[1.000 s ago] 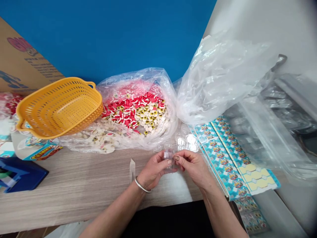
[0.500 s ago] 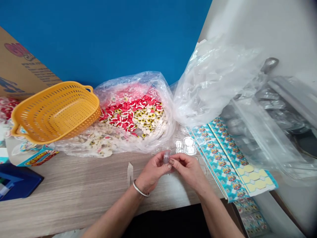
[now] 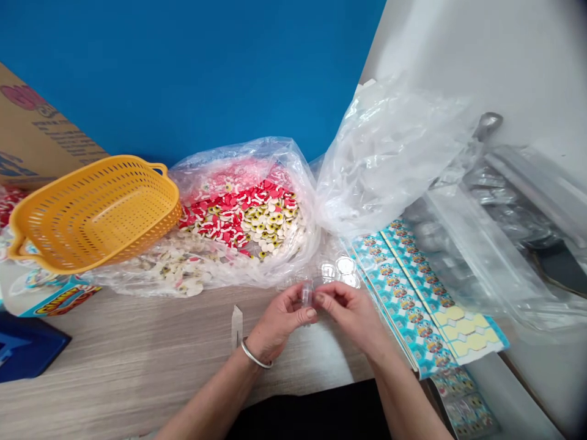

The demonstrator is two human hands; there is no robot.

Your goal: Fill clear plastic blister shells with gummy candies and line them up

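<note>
A small clear plastic piece, perhaps a blister shell, is pinched upright between the thumb and fingers of my left hand. Its exact shape is hard to make out. My right hand meets it from the right, thumb and forefinger pressed together at its edge. Just beyond my fingers, clear blister packs lie on the table. Past them an open plastic bag spills red-and-white and eyeball-like gummy candies.
A yellow basket rests on the bag's left side. Printed blue card sheets lie at right, beside clear plastic trays. A bulky clear bag stands behind. A pale strip lies left of my hands; a blue holder stands far left.
The view has shifted slightly. The clear piece has turned between my fingers, and my right thumb has drawn a little away from my left thumb.
</note>
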